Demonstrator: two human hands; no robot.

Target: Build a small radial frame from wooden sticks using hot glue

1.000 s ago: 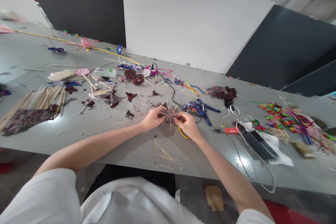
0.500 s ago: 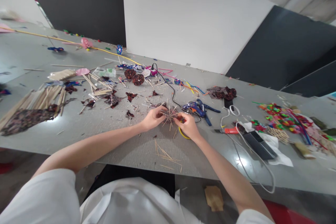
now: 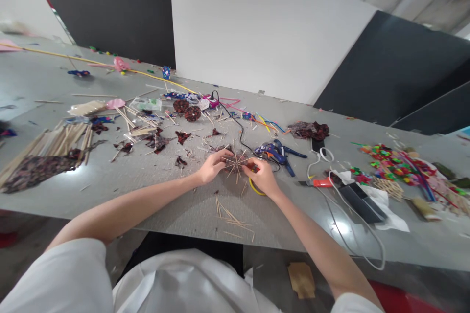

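Over the desk (image 3: 165,205), your left hand (image 3: 212,166) and right hand (image 3: 265,177) each pinch the stick star (image 3: 238,163) at opposite sides with the fingers. Uneven pressure could twist its thin spokes loose; dropping low, your right wrist could snag the yellow loop (image 3: 252,187).

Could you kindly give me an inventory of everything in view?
Table: one, grey, below
Stick star: one, pale, centre
Loose sticks: several, pale, front
Ring: one, yellow, right of star, partly hidden
Tool: apparently one, blue, right
Knife: one, red-handled, right
Box: one, black, right
Cables: some, white, right
Discs: two, dark red, back centre
Fabric bundle: one, dark red, back right
Stick pile: many, pale, left
Cord: one, yellow, back left
Flower-like bits: many, mixed, far right
Scraps: many, mixed, throughout
Panels: several, dark and white, behind
Left hand: one, bare, on star
Right hand: one, bare, on star
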